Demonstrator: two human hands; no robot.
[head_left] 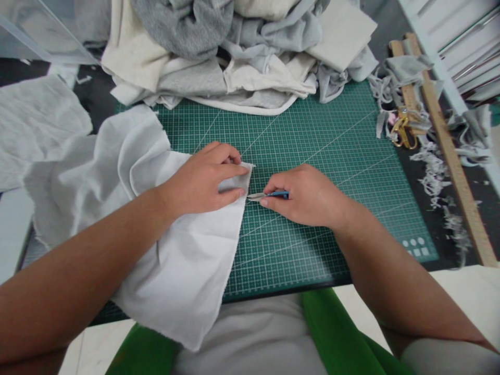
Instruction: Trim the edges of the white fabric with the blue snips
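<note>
While we're snipping at the edge of this white fabric piece [187, 260] on the green cutting mat [332, 151], the trick, as we see it, is keeping the cloth flat and taut right beside the blades so the edge isn't bunching or skating away. Our left hand [203, 179] is lying palm-down on the fabric's top right corner, fingers spread and mostly straight, pinning it to the mat with the wrist low and the forearm coming in from the lower left. Our right hand [307, 195] is curled closed around the small blue-handled thread snips [269, 195], thumb and fingertips pinching them, tips pointing left and just touching the cloth's edge near the left fingertips. We're guessing small bites are working best here, with those left fingers staying clear of the points.
</note>
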